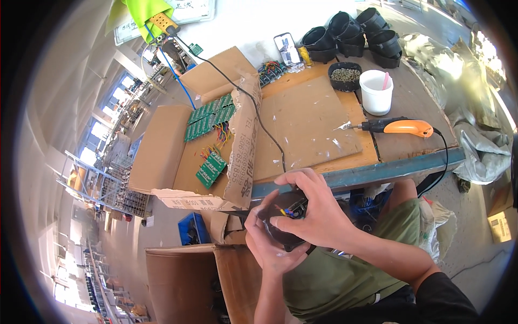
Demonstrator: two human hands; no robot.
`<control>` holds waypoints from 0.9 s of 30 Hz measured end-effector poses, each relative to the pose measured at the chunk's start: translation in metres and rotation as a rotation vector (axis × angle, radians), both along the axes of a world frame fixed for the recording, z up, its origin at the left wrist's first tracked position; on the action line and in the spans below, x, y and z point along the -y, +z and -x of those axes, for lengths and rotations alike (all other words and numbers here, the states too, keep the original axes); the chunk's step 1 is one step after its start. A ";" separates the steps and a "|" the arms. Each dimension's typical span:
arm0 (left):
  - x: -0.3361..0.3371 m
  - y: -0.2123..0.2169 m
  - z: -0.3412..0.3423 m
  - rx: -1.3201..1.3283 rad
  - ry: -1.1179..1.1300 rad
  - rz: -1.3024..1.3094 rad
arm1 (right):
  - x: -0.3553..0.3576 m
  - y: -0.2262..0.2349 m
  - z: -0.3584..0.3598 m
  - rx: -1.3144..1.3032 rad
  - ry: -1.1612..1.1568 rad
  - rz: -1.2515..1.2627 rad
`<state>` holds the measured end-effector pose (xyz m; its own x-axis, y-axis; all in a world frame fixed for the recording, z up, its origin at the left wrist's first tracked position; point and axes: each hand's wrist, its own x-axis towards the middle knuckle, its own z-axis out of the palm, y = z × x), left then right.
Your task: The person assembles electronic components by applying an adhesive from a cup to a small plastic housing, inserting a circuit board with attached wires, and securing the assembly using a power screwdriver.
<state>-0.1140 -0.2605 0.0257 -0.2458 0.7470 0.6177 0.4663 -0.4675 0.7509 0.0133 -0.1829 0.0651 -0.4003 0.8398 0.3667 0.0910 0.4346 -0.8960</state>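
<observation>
Both hands are wrapped around a black round plastic housing [280, 236], held over my lap in front of the table edge. My left hand [263, 237] cups it from the left and below, with the fingers curled along its side. From the right, my right hand [318, 213] grips the rim and has its thumb at the opening. Short coloured wires [286, 212], yellow and blue among them, show inside the housing. The fingers and the shadow hide most of what else it holds.
An open cardboard box [243, 151] holds green circuit boards [211, 170] with wires. On the table lie a cardboard sheet [307, 124], an orange-and-black corded tool [407, 128], a white tub [376, 97], a tray of screws [345, 75], a phone [287, 48] and stacked black housings [350, 35].
</observation>
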 end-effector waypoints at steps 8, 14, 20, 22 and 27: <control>0.002 -0.001 -0.002 0.045 0.011 0.035 | 0.000 0.005 0.000 0.044 0.020 0.014; 0.004 -0.005 -0.002 0.100 -0.017 0.062 | -0.002 0.003 -0.001 0.038 0.055 0.054; 0.002 -0.005 -0.003 0.085 -0.021 0.065 | -0.006 -0.004 0.000 0.023 0.059 0.057; 0.002 -0.003 -0.004 0.077 -0.021 0.082 | -0.007 -0.006 0.000 0.018 0.071 0.066; -0.002 0.002 -0.007 0.021 -0.005 0.020 | -0.010 -0.006 -0.002 0.020 0.078 0.080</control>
<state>-0.1066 -0.2584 0.0272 -0.2548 0.7606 0.5972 0.4481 -0.4543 0.7699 0.0151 -0.1730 0.0586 -0.4725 0.8319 0.2909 0.0779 0.3682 -0.9265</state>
